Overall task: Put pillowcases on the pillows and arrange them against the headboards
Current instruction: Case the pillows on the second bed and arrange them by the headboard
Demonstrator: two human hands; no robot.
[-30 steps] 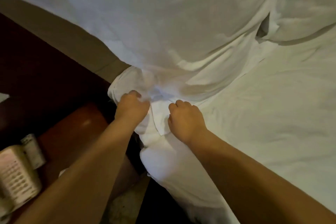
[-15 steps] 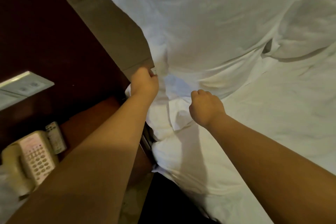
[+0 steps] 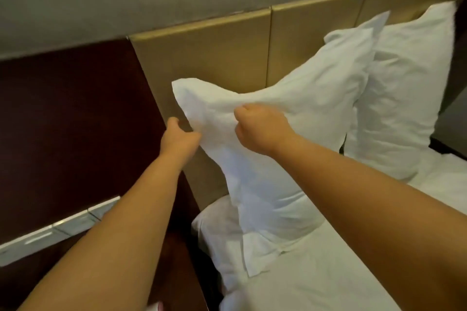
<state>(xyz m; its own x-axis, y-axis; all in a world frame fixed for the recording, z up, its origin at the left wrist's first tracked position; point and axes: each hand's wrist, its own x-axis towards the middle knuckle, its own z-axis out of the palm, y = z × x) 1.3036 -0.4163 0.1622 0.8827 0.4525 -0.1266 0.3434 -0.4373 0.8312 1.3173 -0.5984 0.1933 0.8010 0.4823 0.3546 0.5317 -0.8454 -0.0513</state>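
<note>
Head view: left hand (image 3: 180, 139) and right hand (image 3: 260, 131) clench the cased pillow (image 3: 298, 108) mid-frame, likely to prop it against the headboard (image 3: 214, 58).

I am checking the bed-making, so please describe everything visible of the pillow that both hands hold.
The pillow is white and plump, in a creased cotton-like pillowcase. It stands tilted in front of the tan headboard, one corner pointing up-left. The left hand grips its left edge, the right hand pinches the front fabric. Its lower end meets the bed; its far end overlaps a second pillow.
</note>
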